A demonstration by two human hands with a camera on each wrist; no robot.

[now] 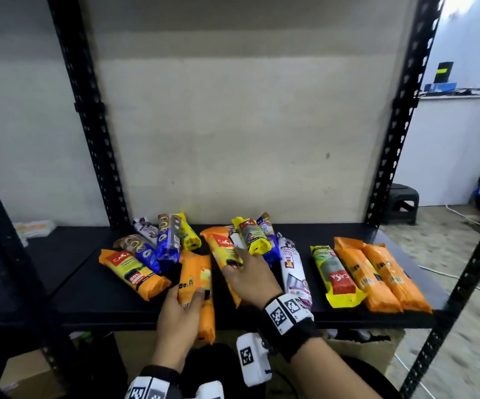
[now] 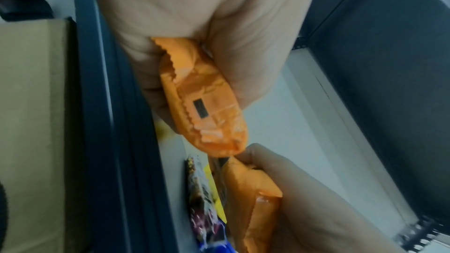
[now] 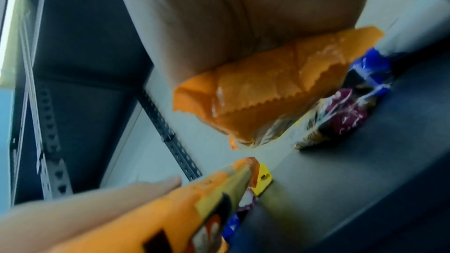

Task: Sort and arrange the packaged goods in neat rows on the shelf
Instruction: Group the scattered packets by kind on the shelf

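Note:
Several packaged rolls lie on the black shelf. My left hand grips an orange pack at the front edge; the left wrist view shows the hand wrapped round the pack's crimped end. My right hand holds an orange CASA pack in the middle pile, thumb at its left side. In the right wrist view that pack sits under the palm. A yellow-green CASA pack and two orange packs lie side by side at the right.
A mixed heap of orange, blue, yellow and white packs lies at the left. A white drawstring-bag pack lies right of my right hand. Black perforated uprights frame the bay. Cardboard boxes sit below.

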